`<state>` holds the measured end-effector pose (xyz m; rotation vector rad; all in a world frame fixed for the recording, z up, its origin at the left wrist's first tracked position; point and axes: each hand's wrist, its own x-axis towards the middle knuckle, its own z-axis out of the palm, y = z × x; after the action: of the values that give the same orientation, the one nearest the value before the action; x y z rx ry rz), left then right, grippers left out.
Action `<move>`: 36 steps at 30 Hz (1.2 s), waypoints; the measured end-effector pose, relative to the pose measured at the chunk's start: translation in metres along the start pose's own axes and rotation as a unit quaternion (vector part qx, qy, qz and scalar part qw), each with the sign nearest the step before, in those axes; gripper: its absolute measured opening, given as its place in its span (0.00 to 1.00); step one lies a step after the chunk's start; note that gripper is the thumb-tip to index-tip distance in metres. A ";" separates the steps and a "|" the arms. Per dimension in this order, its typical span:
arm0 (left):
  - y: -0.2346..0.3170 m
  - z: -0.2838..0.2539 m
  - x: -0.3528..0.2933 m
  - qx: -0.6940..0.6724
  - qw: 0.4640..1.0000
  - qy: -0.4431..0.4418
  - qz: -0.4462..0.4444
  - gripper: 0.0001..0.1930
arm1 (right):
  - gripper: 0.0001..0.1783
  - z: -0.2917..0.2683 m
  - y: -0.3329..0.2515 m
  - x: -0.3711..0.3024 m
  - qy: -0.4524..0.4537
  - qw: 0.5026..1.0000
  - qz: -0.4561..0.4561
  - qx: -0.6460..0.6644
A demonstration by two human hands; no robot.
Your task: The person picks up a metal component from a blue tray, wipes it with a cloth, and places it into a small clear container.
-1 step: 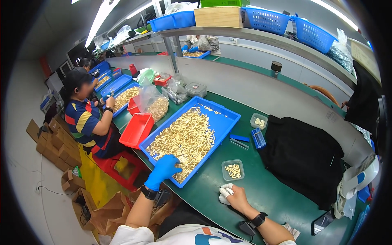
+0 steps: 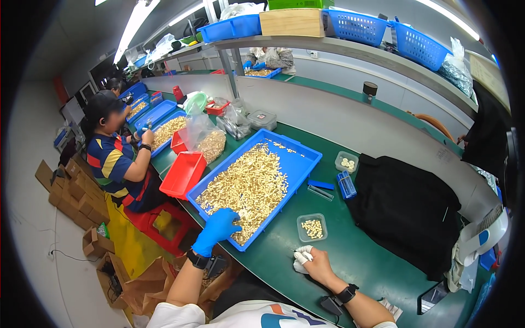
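Observation:
My left hand [image 2: 216, 229], in a blue glove, is over the near end of a large blue tray [image 2: 299, 164]. Its fingers are curled and apart, reaching to the small brass-coloured parts [image 2: 251, 183] heaped in the tray; no part can be made out in its grasp. On the green table, my right hand [image 2: 313, 261] has white coverings on its fingers. These are pinched together, and a thin dark tip shows at them; what they hold is too small to name. Above it stands a small clear box [image 2: 302, 236] with several brass-coloured parts inside.
A red bin [image 2: 183, 175] stands left of the tray, beside a clear bag [image 2: 210, 143] of parts. Right are a blue case [image 2: 346, 186], a small clear box [image 2: 339, 158] of white pieces and black cloth [image 2: 404, 208]. A co-worker [image 2: 117, 147] sits at the left.
My left hand has shifted very slightly to the left over the heap. The right hand has not visibly moved.

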<state>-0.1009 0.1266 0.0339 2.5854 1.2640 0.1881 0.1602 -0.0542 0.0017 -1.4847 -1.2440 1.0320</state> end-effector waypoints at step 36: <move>0.134 0.069 -0.049 -0.580 0.801 0.019 -0.147 0.07 | 0.11 -0.002 -0.005 -0.004 0.068 0.937 -0.279 -0.199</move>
<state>-0.0146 -0.0031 0.0057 1.3168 1.0211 0.6951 0.1604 -0.0585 0.0075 -1.3370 -1.7069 0.3035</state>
